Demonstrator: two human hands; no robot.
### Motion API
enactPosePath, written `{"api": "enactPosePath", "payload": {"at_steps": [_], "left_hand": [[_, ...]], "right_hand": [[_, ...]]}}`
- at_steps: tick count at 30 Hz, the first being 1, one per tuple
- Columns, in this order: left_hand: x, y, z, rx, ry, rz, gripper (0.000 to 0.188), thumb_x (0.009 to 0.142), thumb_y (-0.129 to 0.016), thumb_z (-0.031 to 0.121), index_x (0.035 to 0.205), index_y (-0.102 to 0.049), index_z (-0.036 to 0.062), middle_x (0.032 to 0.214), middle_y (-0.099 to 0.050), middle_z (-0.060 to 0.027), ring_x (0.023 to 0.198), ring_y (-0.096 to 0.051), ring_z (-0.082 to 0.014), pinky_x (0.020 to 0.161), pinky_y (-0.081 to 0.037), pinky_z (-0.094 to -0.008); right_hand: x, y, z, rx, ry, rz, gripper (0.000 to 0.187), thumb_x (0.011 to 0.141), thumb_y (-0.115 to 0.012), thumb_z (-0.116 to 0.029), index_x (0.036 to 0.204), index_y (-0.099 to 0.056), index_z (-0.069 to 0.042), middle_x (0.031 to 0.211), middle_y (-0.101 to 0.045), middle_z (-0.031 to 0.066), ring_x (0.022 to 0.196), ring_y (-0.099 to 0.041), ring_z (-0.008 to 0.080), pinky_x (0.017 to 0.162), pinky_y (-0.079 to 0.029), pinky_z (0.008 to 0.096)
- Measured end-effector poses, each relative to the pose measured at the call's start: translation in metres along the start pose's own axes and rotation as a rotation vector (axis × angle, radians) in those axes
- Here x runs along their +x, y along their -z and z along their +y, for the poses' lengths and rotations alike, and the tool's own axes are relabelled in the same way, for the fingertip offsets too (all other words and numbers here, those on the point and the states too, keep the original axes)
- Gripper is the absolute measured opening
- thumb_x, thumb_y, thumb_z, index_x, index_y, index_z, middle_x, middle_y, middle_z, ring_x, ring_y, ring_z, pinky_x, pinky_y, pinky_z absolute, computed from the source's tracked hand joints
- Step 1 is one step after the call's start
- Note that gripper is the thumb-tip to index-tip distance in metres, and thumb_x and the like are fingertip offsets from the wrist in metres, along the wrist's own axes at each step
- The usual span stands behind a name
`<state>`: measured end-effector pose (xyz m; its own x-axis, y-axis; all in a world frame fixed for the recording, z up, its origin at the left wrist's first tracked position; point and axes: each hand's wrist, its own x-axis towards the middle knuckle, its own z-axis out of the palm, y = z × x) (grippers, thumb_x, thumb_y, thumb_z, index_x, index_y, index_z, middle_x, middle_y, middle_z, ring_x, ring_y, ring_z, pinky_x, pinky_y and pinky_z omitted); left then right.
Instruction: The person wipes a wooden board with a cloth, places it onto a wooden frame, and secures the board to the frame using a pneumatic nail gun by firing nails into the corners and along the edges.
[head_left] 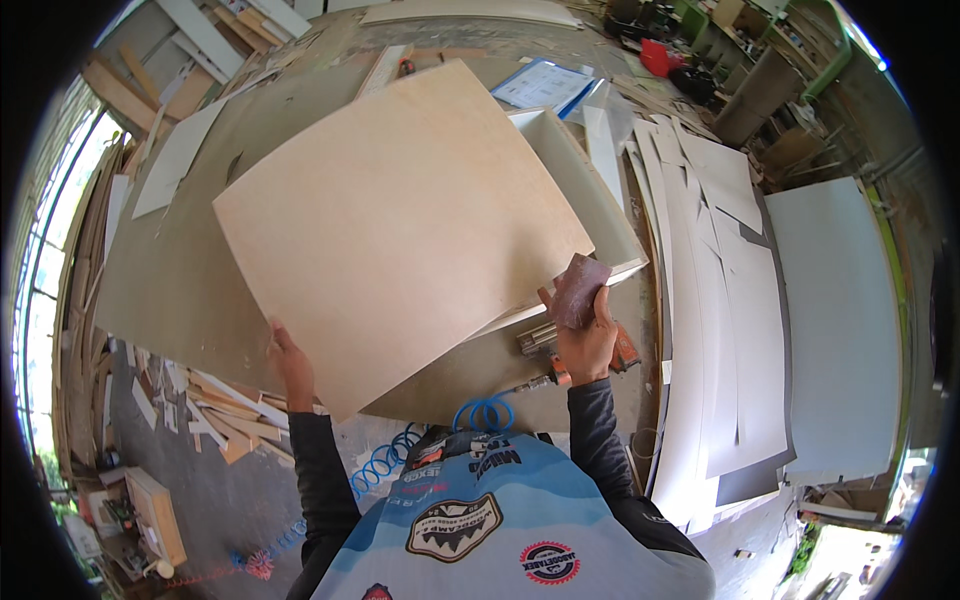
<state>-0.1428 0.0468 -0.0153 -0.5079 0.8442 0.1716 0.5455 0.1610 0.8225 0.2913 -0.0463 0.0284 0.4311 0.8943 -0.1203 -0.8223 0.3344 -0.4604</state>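
Observation:
A broad, pale plywood panel (400, 230) lies slanted across a box-like wooden frame (590, 190), whose right side shows beyond the panel. At the panel's near left edge, my left hand (292, 365) grips it with the thumb on top; the other fingers are hidden below. My right hand (585, 340) is closed around a reddish-brown piece of sandpaper (580, 288), held by the panel's right corner. Whether the sandpaper touches the edge I cannot tell. Just under that hand, an orange air nailer (625, 350) rests on the worktable (420, 385).
A coiled blue air hose (485, 412) runs along the table's near edge. Behind the panel lies a blue folder with papers (540, 85). Stacked white sheets (715, 300) stand to the right. Wood offcuts (225, 420) litter the floor at left.

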Motion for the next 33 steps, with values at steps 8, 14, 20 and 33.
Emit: {"api": "enactPosePath", "payload": {"at_steps": [8, 14, 20, 33], "left_hand": [[0.025, -0.080, 0.049, 0.091, -0.201, -0.189, 0.056, 0.106, -0.042, 0.036, 0.107, -0.065, -0.0147, 0.103, -0.067, -0.0352, 0.103, -0.064, -0.0483, 0.089, -0.049, -0.0511], [0.013, -0.108, 0.092, 0.436, -0.144, -0.315, 0.053, 0.102, -0.049, 0.038, 0.099, -0.065, -0.0119, 0.100, -0.068, -0.0342, 0.098, -0.066, -0.0481, 0.086, -0.049, -0.0544], [-0.005, -0.102, 0.114, 0.545, -0.261, -0.329, 0.049, 0.100, -0.052, 0.041, 0.104, -0.065, -0.0064, 0.098, -0.069, -0.0303, 0.097, -0.067, -0.0468, 0.085, -0.050, -0.0546], [-0.114, -0.031, 0.077, 0.198, -0.552, -0.398, 0.077, 0.078, -0.083, 0.027, 0.139, -0.048, -0.0060, 0.123, -0.055, -0.0240, 0.108, -0.062, -0.0397, 0.092, -0.051, -0.0450]], "right_hand": [[0.018, 0.039, -0.034, -0.327, 0.175, 0.234, 0.036, 0.107, -0.050, -0.025, 0.123, -0.061, 0.005, 0.120, -0.066, 0.0105, 0.107, -0.064, 0.0198, 0.093, -0.052, 0.0336], [0.035, 0.059, -0.058, -0.685, 0.232, 0.192, 0.036, 0.104, -0.058, -0.027, 0.120, -0.065, 0.004, 0.110, -0.069, 0.0066, 0.094, -0.065, 0.0126, 0.080, -0.053, 0.0287], [0.046, 0.048, -0.082, -0.894, 0.157, 0.238, 0.042, 0.102, -0.060, -0.032, 0.117, -0.066, 0.007, 0.097, -0.067, 0.0007, 0.085, -0.059, 0.0086, 0.076, -0.048, 0.0255], [0.102, 0.118, -0.150, -0.888, 0.352, 0.224, 0.040, 0.102, -0.057, -0.024, 0.130, -0.061, 0.004, 0.118, -0.068, 0.0099, 0.108, -0.063, 0.0176, 0.093, -0.049, 0.0308]]}}
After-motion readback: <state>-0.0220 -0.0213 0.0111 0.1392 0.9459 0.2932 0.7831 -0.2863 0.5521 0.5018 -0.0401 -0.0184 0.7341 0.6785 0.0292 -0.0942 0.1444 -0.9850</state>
